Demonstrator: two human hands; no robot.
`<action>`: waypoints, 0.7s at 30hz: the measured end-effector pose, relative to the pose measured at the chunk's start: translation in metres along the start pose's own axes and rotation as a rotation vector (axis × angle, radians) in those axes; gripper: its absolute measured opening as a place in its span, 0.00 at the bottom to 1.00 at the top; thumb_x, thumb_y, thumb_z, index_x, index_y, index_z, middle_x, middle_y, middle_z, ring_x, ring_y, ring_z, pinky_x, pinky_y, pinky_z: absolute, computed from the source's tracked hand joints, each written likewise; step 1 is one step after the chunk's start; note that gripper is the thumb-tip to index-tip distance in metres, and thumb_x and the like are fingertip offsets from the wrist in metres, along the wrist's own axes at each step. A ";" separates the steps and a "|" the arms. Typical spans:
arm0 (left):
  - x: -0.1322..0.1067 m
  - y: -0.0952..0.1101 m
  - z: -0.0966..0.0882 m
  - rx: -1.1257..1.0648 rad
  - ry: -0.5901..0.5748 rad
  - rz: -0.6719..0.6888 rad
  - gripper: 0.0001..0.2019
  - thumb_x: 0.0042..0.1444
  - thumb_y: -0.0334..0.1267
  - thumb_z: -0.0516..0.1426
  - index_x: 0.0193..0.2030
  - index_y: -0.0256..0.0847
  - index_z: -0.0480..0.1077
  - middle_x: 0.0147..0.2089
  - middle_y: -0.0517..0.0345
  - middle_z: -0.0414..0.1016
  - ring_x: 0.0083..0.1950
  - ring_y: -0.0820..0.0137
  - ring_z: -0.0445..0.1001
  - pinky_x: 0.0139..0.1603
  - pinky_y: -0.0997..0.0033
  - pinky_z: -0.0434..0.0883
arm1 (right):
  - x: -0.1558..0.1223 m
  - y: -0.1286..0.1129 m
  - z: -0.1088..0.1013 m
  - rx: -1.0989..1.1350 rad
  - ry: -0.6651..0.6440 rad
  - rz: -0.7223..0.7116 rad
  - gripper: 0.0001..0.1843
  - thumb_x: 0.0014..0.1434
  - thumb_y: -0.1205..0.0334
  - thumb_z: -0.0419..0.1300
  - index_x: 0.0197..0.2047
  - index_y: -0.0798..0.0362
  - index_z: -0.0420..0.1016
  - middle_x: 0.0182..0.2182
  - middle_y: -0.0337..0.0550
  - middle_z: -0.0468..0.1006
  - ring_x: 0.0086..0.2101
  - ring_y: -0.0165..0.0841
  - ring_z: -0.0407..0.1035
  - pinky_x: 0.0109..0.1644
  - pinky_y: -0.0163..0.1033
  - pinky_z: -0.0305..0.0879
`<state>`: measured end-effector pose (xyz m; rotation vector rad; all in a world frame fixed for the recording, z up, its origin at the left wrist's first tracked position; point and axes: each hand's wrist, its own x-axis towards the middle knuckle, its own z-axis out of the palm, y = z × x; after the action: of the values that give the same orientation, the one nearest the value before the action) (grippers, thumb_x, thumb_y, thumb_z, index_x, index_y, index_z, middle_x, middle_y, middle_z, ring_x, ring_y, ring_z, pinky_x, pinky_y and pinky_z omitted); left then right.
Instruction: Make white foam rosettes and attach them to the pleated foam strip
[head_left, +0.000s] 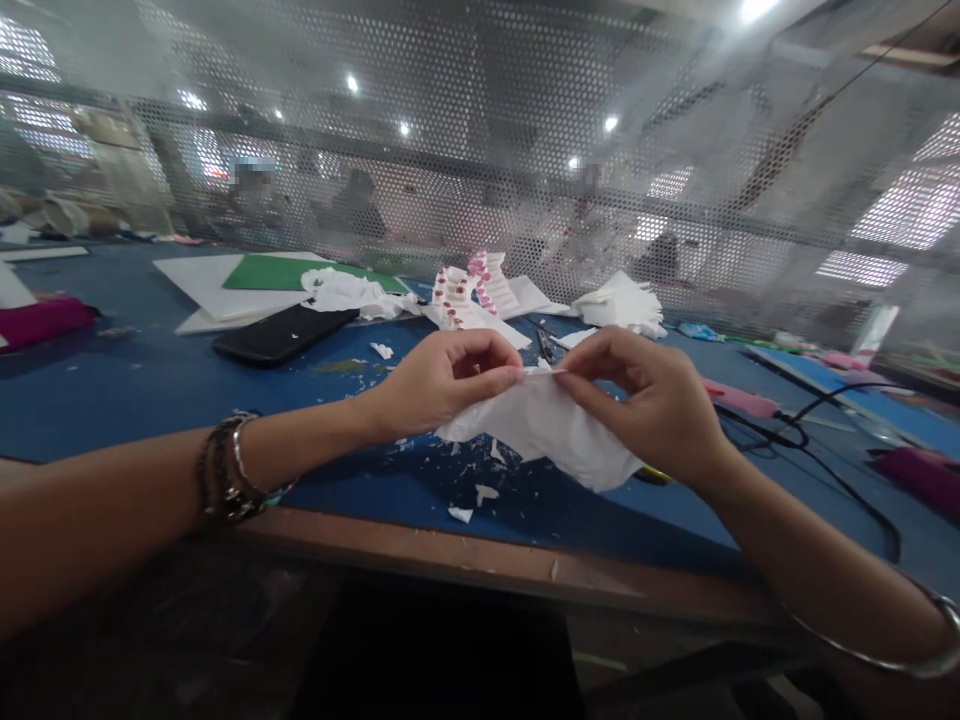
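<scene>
A thin white sheet, like tissue or fine cloth, hangs from my fingers above the blue table. My left hand pinches its upper edge between thumb and forefinger. Close beside it, my right hand pinches the same edge, so a short taut strip shows between the two. The lower part droops in loose folds toward the table's front. Just behind the hands lies a dark, slim tool, perhaps small scissors, partly hidden. White scraps are strewn on the table below the sheet.
A black phone lies left, near white and green sheets. Behind my hands are strips with red and pink pieces and a white stack. A pink corded tool lies right. A perforated screen stands behind.
</scene>
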<state>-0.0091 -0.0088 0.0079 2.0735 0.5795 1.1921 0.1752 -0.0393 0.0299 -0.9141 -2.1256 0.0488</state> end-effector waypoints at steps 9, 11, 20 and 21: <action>-0.002 -0.003 -0.001 0.139 -0.005 0.115 0.03 0.50 0.34 0.52 0.30 0.37 0.63 0.28 0.62 0.64 0.30 0.78 0.63 0.31 0.81 0.63 | 0.003 -0.006 0.009 -0.095 -0.069 -0.032 0.09 0.52 0.59 0.54 0.28 0.56 0.69 0.24 0.38 0.72 0.25 0.25 0.63 0.29 0.31 0.58; -0.003 -0.002 0.001 0.102 -0.021 0.107 0.03 0.50 0.34 0.52 0.31 0.38 0.60 0.29 0.62 0.63 0.29 0.78 0.63 0.30 0.81 0.63 | 0.002 -0.006 0.010 -0.102 -0.059 -0.032 0.08 0.53 0.62 0.53 0.28 0.56 0.70 0.22 0.37 0.71 0.24 0.24 0.62 0.28 0.30 0.57; -0.003 0.001 -0.001 -0.046 -0.045 -0.020 0.10 0.48 0.31 0.52 0.40 0.37 0.63 0.34 0.58 0.67 0.33 0.77 0.66 0.33 0.80 0.65 | 0.001 -0.002 0.007 -0.086 -0.061 -0.019 0.06 0.52 0.66 0.52 0.31 0.56 0.70 0.25 0.37 0.72 0.25 0.25 0.62 0.27 0.29 0.56; -0.003 0.001 -0.002 -0.068 -0.042 -0.039 0.10 0.47 0.31 0.53 0.39 0.37 0.64 0.34 0.58 0.68 0.33 0.77 0.67 0.32 0.80 0.65 | 0.001 -0.001 0.007 -0.090 -0.060 -0.017 0.06 0.52 0.66 0.52 0.31 0.56 0.70 0.25 0.38 0.72 0.25 0.25 0.62 0.27 0.30 0.56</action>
<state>-0.0124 -0.0107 0.0077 2.0165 0.5493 1.1282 0.1694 -0.0373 0.0266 -0.9581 -2.2054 -0.0287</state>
